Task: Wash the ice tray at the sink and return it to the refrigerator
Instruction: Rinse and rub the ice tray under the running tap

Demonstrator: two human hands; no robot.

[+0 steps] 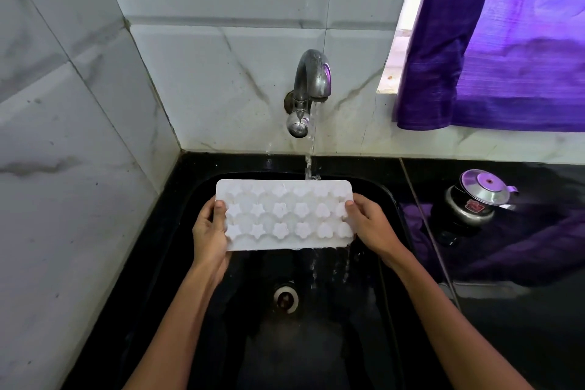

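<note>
A black sink (373, 199) is set into a glossy black counter (522, 326) in a corner of marble-patterned wall tiles (79, 104), with a purple curtain (506, 57) hanging at the window on the right. A metal tap (308, 85) on the back wall runs a thin stream that lands on the far edge of the ice tray (285, 215), and water spills off the tray's near edge toward the drain (286, 298). A small black pot with a steel lid (478, 199) stands on the counter to the right, well apart from the sink.

The ice tray is white, with star, flower and heart moulds. It is held level over the basin, between the tap and the drain. It looks like thin plastic or silicone: probably light, perhaps slightly flexible, and slippery while wet. Its short ends are the sensible places to hold it, since that leaves the moulds open to the water.

The left hand (210, 231) grips the left end, thumb on top and fingers curled beneath. The right hand (368, 225) pinches the right end the same way. Both forearms reach in from below, converging on the tray.
</note>
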